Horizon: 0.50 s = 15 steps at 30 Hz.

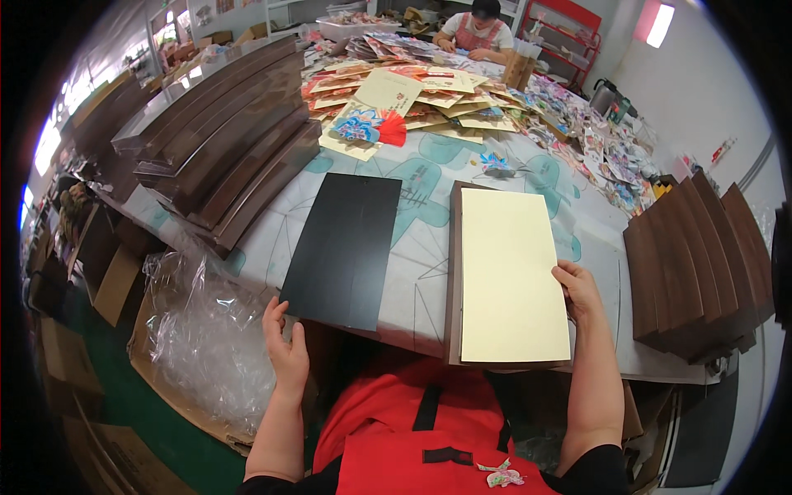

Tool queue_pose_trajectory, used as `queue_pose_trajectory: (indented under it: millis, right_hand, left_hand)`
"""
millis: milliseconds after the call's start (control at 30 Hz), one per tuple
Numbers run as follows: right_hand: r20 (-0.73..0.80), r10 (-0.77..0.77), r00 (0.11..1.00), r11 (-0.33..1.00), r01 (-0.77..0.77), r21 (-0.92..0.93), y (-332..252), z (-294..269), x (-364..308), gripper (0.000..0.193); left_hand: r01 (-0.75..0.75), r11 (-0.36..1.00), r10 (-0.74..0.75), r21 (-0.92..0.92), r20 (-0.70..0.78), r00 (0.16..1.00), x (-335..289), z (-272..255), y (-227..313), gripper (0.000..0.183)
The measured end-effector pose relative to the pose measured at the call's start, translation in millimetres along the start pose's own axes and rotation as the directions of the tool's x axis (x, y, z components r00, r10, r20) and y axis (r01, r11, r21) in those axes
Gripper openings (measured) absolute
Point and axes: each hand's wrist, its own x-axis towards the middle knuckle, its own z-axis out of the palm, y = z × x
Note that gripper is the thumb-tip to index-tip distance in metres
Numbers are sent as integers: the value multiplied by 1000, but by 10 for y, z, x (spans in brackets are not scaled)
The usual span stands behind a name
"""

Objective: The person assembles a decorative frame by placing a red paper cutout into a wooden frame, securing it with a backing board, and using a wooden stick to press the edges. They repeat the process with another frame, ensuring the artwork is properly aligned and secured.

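A plain cream card (511, 280) lies over a brown box (455, 272) at the table's front edge. My right hand (580, 289) pinches the card's right edge between thumb and fingers. To its left a flat black board (345, 256) rests on the table. My left hand (285, 342) is beside the board's near left corner, fingers apart and holding nothing; whether a fingertip touches the board I cannot tell. Beyond them lies a heap of cream cards (445, 91) with colourful motifs. One card (384, 92) on it has a blue figure and a red tassel (393, 129).
Brown boxes with clear covers (223, 140) are stacked at the left. More brown boxes (701, 264) stand at the right edge. Clear plastic wrap (210, 346) fills a carton by my left forearm. A co-worker (477, 33) sits across the table. A small blue ornament (495, 162) lies beyond the card.
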Motion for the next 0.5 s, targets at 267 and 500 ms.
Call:
queue_pose_trajectory:
  millis: [267, 500]
  right_hand:
    - [-40, -15, 999, 986, 8, -165, -94, 72, -41, 33]
    - [-108, -180, 978, 909, 124, -397, -83, 145, -53, 37]
  left_hand:
    - [1, 1000, -1, 5, 22, 1000, -6, 20, 32, 39]
    - [84, 990, -91, -109, -60, 994, 9, 34, -108, 43]
